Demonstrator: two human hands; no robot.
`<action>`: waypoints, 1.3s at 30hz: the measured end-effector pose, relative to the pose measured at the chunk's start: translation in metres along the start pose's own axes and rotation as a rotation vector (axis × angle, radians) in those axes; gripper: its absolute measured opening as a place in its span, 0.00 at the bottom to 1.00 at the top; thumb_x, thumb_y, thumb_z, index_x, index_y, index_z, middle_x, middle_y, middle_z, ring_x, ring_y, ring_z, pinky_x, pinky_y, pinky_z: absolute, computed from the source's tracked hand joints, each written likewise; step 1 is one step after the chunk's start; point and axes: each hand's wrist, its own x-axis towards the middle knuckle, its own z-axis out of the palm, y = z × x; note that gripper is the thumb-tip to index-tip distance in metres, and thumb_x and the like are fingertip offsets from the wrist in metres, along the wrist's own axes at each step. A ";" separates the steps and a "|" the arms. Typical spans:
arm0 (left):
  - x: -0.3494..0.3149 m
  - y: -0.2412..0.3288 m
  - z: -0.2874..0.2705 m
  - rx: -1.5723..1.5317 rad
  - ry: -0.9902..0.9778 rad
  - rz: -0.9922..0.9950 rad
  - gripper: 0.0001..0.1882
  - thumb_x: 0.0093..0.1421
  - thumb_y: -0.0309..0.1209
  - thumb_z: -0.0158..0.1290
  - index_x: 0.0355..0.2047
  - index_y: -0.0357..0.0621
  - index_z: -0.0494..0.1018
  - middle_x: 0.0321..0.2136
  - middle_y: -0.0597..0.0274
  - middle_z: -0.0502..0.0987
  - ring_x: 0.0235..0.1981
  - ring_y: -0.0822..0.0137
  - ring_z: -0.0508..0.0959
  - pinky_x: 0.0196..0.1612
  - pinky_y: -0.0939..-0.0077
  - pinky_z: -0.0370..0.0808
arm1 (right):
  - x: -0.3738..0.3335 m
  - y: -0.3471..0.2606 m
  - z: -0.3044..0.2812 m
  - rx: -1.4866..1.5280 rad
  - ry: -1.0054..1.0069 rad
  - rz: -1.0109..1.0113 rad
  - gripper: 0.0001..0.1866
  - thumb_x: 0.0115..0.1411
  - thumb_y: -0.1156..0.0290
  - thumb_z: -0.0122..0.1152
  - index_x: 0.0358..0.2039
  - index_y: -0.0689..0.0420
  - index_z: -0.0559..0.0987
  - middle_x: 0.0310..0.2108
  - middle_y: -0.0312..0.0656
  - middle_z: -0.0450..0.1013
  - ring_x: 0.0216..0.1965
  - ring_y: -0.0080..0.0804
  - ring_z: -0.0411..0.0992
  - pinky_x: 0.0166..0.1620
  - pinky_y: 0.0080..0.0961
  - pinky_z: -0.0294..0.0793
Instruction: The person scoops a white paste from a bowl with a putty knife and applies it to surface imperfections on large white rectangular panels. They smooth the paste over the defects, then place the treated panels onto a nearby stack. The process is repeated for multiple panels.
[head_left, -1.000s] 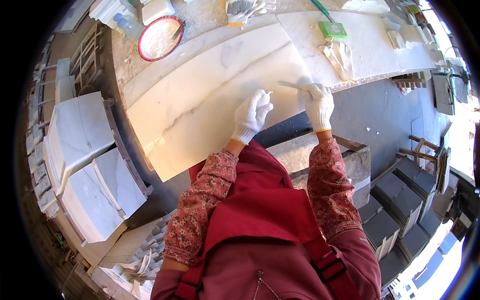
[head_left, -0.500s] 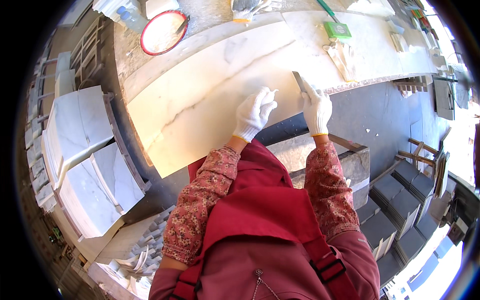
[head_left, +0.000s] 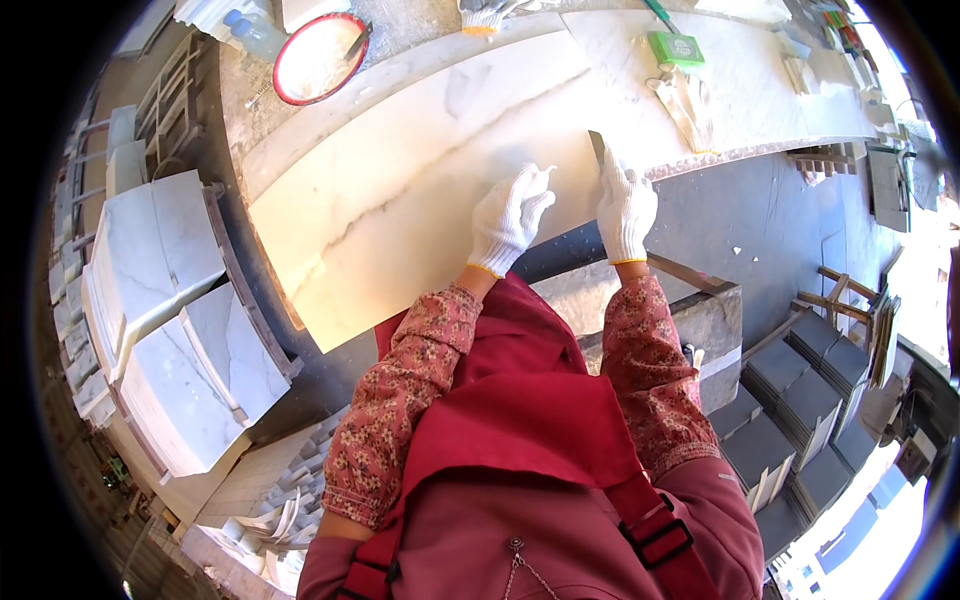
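Across from me, the gloved right hand point(head_left: 628, 212) pinches the lower end, likely the safest hold, of a light-looking, stiff blade point(head_left: 597, 147) over the marble slab point(head_left: 420, 170); the left hand point(head_left: 510, 215) hovers half-curled, fingers parted.

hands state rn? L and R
Left hand: fingers partly curled, over the slab; can't tell if it holds anything.
Right hand: closed, holding a flat blade.

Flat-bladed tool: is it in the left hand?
No, the gloved right hand grips the flat-bladed tool, while the gloved left hand is apart from it, near the front edge of the veined marble slab.
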 end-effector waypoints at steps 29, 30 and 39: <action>0.002 0.000 0.003 -0.015 0.006 -0.010 0.23 0.59 0.32 0.64 0.53 0.40 0.71 0.40 0.53 0.82 0.40 0.56 0.84 0.43 0.69 0.81 | 0.004 0.014 -0.010 0.157 -0.071 -0.016 0.24 0.55 0.77 0.55 0.53 0.48 0.80 0.32 0.46 0.77 0.36 0.48 0.76 0.40 0.44 0.75; 0.001 -0.001 0.003 -0.020 0.003 -0.013 0.23 0.59 0.32 0.63 0.54 0.40 0.71 0.40 0.53 0.82 0.40 0.56 0.84 0.43 0.69 0.81 | 0.003 0.009 -0.009 0.123 -0.044 -0.034 0.24 0.55 0.77 0.56 0.53 0.49 0.80 0.32 0.46 0.77 0.36 0.48 0.76 0.40 0.45 0.75; -0.004 -0.006 0.006 -0.144 0.023 -0.132 0.25 0.59 0.36 0.64 0.53 0.39 0.70 0.44 0.50 0.81 0.43 0.54 0.83 0.45 0.67 0.80 | -0.038 0.007 -0.056 1.011 -0.376 0.429 0.16 0.68 0.69 0.54 0.52 0.59 0.80 0.27 0.38 0.75 0.28 0.22 0.69 0.33 0.21 0.68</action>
